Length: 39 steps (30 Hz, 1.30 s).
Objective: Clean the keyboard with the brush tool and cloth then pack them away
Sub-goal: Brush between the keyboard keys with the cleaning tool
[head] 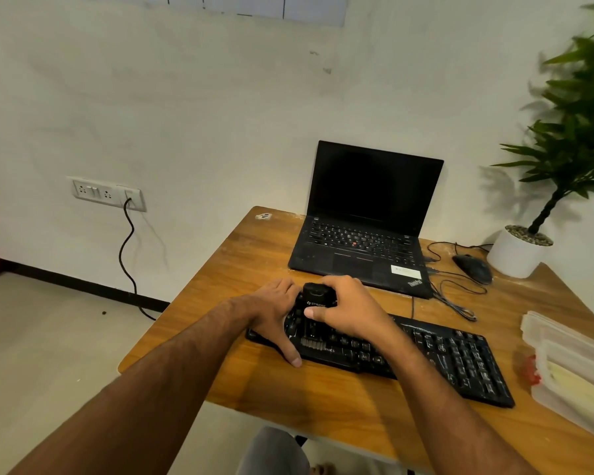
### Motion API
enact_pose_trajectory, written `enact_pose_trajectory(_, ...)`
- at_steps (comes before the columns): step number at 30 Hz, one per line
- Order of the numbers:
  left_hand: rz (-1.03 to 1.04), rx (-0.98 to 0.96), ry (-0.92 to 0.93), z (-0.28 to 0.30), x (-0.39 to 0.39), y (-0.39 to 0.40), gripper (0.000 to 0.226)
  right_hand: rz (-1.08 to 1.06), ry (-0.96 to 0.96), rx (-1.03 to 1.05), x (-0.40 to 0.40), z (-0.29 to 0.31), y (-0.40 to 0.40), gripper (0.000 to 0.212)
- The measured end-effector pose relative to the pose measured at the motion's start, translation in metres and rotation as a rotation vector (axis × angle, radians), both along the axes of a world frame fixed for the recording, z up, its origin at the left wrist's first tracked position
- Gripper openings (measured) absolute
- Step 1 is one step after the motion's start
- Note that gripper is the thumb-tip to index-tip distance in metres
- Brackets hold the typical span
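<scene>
Two hands meet at the left end of the keyboard (408, 351): the right hand (350, 310) grasps the black brush tool (318, 299), bristles down on the keys, while the left hand (278, 317) presses flat on the keyboard's end beside it. Behind the grip stands an open laptop (367, 217); to its right are stacked plastic boxes (570, 365).
</scene>
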<state>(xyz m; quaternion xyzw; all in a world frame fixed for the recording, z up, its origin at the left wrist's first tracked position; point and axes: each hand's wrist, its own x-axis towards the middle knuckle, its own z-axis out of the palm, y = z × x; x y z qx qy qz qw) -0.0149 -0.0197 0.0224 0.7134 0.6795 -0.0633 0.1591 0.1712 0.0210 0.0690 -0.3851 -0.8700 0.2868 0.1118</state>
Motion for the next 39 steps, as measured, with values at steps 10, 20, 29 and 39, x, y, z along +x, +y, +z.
enact_pose_trajectory(10, 0.034, -0.038, -0.037, -0.002, -0.017, -0.003, 0.142, -0.123, 0.184, -0.120, 0.022, 0.013, 0.013, 0.018)
enact_pose_trajectory(20, 0.006, -0.037, -0.012, -0.002, 0.002, 0.002, 0.141, -0.241, 0.341, 0.107, 0.008, 0.017, 0.041, 0.016)
enact_pose_trajectory(29, -0.023, -0.040, 0.041, -0.001, 0.003, 0.005, 0.144, -0.119, 0.109, 0.137, -0.019, -0.015, 0.044, 0.025)
enact_pose_trajectory(39, -0.026, -0.038, 0.054, 0.000, 0.003, 0.005, 0.140, -0.106, 0.110, 0.165, -0.017, -0.009, 0.045, 0.025)
